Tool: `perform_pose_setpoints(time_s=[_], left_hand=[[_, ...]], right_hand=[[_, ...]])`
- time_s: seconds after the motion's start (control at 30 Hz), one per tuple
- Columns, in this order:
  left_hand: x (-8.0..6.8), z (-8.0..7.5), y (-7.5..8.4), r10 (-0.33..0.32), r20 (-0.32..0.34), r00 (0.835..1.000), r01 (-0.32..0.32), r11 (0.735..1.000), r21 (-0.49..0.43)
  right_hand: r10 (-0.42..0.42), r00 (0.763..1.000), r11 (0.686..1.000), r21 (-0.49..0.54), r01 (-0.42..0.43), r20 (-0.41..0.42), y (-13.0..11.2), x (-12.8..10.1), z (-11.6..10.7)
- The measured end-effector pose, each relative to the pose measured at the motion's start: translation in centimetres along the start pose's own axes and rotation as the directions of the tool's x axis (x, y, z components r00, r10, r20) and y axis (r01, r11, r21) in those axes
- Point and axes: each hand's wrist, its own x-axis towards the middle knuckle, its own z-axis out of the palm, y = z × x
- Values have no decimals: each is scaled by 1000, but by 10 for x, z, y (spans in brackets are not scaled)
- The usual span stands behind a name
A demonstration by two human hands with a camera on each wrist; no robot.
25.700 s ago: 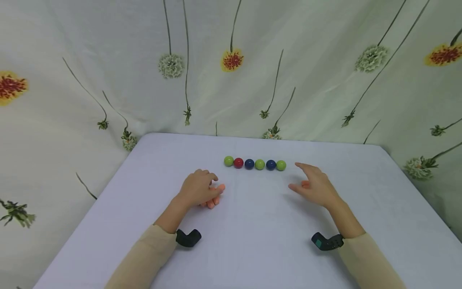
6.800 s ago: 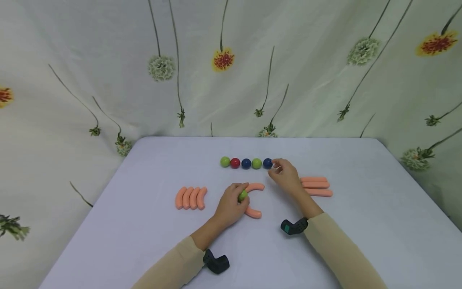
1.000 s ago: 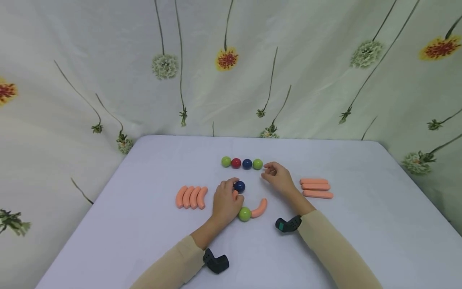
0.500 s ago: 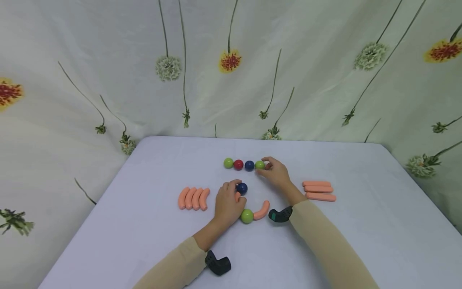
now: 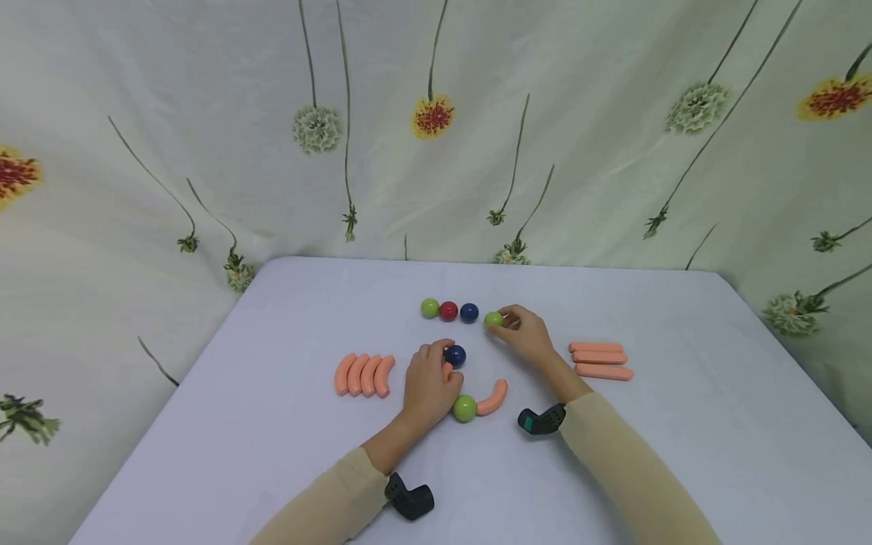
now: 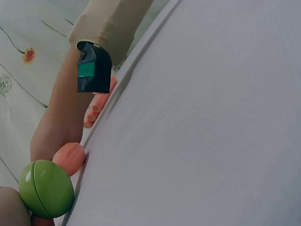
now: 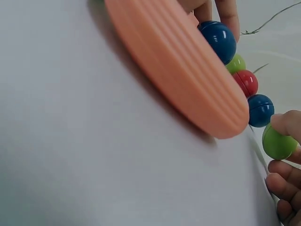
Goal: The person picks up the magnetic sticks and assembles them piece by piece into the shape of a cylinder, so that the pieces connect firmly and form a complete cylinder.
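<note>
My right hand (image 5: 526, 333) pinches a green ball (image 5: 493, 319) between thumb and fingers, just right of a row holding a green ball (image 5: 430, 308), a red ball (image 5: 448, 311) and a blue ball (image 5: 469, 312). Curled over a toy sausage (image 5: 446, 371), my left hand (image 5: 428, 386) hides most of it, and its fingertips touch a second blue ball (image 5: 455, 356). Close to its thumb side lies another green ball (image 5: 465, 408), against a curved toy sausage (image 5: 493, 398). The right wrist view shows this ridged sausage (image 7: 183, 70) up close.
Several curved toy sausages (image 5: 364, 375) lie side by side at the left. Straight toy sausages (image 5: 602, 372) are stacked in a line to the right. Everything lies on a white table (image 5: 272, 454), with a flowered cloth (image 5: 599, 166) behind it.
My right hand has taken the end green ball and drawn it right, away from the row. The left hand stays put. Earlier, both the blue and green balls by it stood in the row.
</note>
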Motion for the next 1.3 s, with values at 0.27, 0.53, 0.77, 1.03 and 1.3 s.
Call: perform_pose_setpoints(time_s=[0.27, 0.53, 0.77, 1.03, 1.3], left_hand=[[1, 0, 1, -12, 11, 1000, 12, 1000, -10], [1, 1, 4, -22, 19, 1000, 22, 999, -24], [0, 2, 0, -2, 3, 1000, 2, 1000, -4], [0, 3, -1, 14, -4, 1000, -14, 1000, -5], [1, 0, -1, -5, 12, 1000, 5, 1000, -1]], right_hand=[[-76, 996, 997, 38, 74, 43, 3, -20, -9], [-79, 994, 996, 50, 75, 70, 7, -43, -16], [-95, 992, 993, 79, 88, 82, 9, -58, -18], [-168, 981, 979, 131, 155, 94, 14, -65, -20], [-227, 967, 967, 147, 210, 114, 18, -66, -18]])
